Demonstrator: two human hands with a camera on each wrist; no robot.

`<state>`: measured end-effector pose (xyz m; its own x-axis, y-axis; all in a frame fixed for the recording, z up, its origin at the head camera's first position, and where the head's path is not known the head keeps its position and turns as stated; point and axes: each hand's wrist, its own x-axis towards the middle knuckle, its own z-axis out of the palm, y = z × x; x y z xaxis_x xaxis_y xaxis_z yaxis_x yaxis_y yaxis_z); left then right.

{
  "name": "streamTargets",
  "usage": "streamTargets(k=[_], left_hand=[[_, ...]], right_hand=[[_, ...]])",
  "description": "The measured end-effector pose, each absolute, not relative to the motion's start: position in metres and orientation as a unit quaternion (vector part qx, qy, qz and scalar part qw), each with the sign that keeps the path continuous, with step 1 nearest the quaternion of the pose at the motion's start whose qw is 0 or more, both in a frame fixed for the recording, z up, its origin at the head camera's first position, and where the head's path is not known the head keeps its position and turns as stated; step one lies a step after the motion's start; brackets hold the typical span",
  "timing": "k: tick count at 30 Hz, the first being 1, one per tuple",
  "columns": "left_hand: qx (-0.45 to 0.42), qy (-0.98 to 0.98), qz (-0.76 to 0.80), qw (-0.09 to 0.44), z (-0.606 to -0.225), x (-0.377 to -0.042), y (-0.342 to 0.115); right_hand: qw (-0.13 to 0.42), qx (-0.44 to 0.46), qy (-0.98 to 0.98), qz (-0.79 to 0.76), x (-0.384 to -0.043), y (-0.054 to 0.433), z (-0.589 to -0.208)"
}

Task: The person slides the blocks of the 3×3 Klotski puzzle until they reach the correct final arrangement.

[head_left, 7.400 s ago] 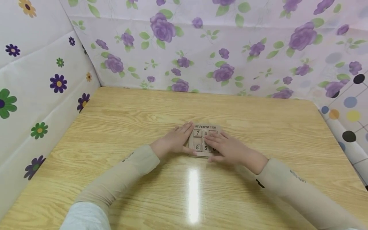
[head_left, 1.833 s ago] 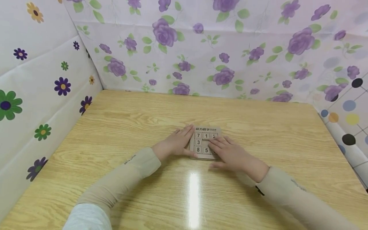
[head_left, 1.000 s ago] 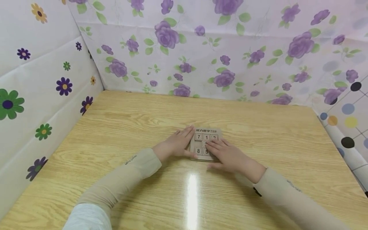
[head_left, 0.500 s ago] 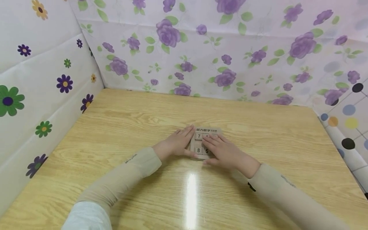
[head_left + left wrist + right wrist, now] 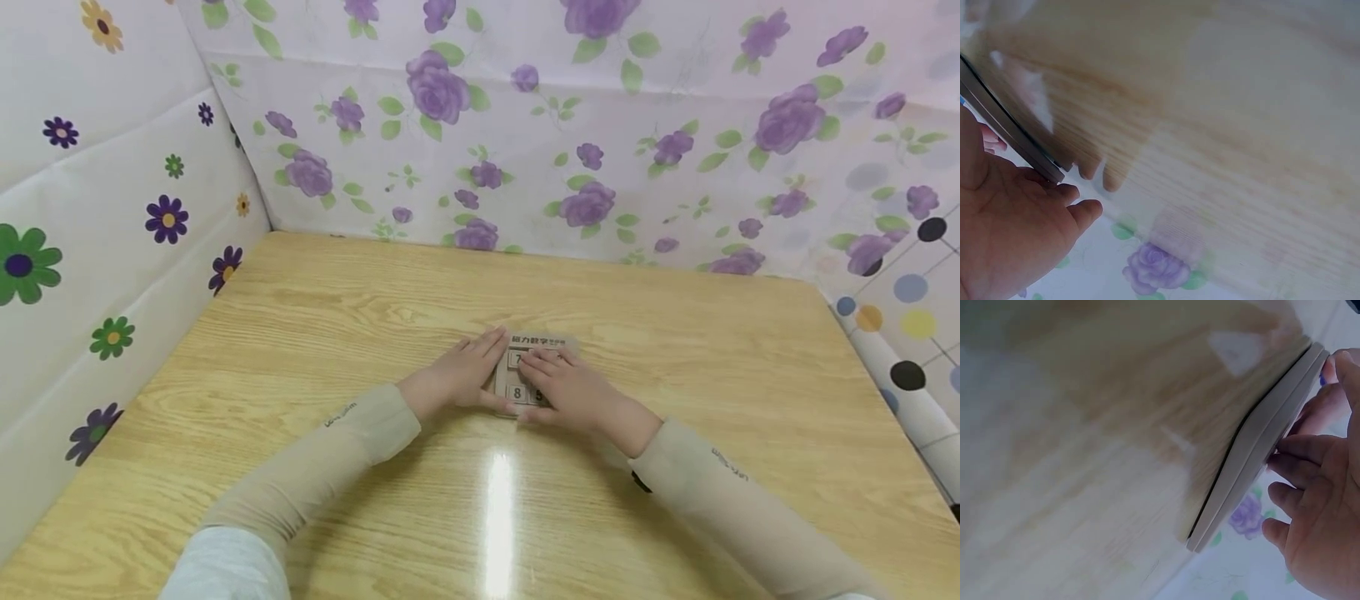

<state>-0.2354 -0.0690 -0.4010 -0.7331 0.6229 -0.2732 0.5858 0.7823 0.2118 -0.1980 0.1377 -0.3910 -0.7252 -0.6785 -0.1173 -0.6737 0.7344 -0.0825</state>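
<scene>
Wood-grain table [image 5: 390,333]: number slide puzzle [image 5: 513,377] flat between both hands, title edge pointing away, long axis front-to-back.
We note left hand [image 5: 467,372] against its left edge, thumb spread wide; right hand [image 5: 570,385], fingers extended, thumb apart, touching number tiles [image 5: 517,392].

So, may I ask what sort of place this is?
Probably a makeshift indoor recording corner, though what lies beyond is hidden. A glossy light-brown wood-grain table has a white sheet with purple roses behind it and a white sheet with colourful daisies on its left.
</scene>
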Motion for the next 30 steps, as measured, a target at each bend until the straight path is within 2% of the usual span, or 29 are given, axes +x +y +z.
streamTargets(k=[14, 19, 26, 30], left_hand=[[0.322, 0.931, 0.06, 0.162, -0.396, -0.236, -0.072], [0.321, 0.931, 0.056, 0.165, -0.398, -0.236, -0.072], [0.32, 0.931, 0.055, 0.165, -0.4, -0.235, -0.07], [0.321, 0.931, 0.05, 0.167, -0.4, -0.235, -0.068]], right_hand=[[0.08, -0.382, 0.92, -0.034, -0.18, 0.137, -0.383], [0.085, -0.384, 0.918, -0.054, -0.182, 0.142, -0.384], [0.051, -0.361, 0.93, -0.051, -0.192, 0.152, -0.388], [0.06, -0.353, 0.932, -0.047, -0.195, 0.155, -0.389]])
